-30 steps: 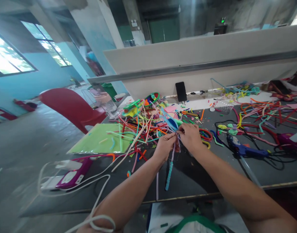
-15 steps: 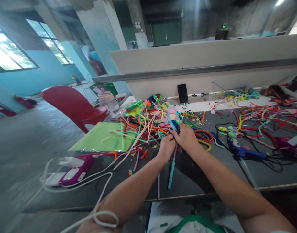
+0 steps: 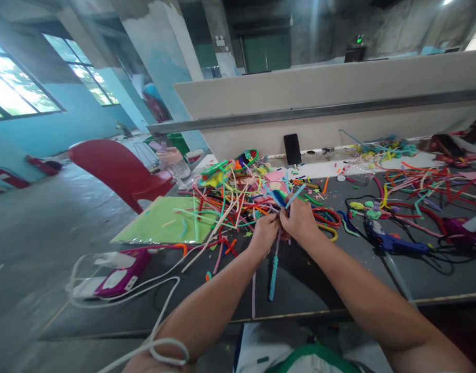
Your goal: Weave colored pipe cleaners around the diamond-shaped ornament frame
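My left hand (image 3: 264, 234) and my right hand (image 3: 299, 216) meet over the table, fingers closed together on a bunch of pipe cleaners. Light blue pipe cleaner ends (image 3: 296, 196) fan out above my right hand, beside a dark blue piece (image 3: 278, 198). Below the hands hangs a lilac stem, whose lower part is wrapped in a light blue coil (image 3: 274, 280). My fingers hide the point where these pieces come together. A tangled heap of coloured pipe cleaners (image 3: 232, 199) lies just beyond my left hand.
A blue glue gun (image 3: 397, 244) with black cords lies to the right. On the left are a green sheet pack (image 3: 164, 220), a purple power strip (image 3: 123, 272) and a white cable. A phone (image 3: 292, 149) leans on the white partition (image 3: 319, 98). A red chair (image 3: 117, 166) stands beyond.
The light blue ends now spread apart above my right hand, one slanting to the right. Both hands have shifted slightly, and the hanging coil has moved a little.
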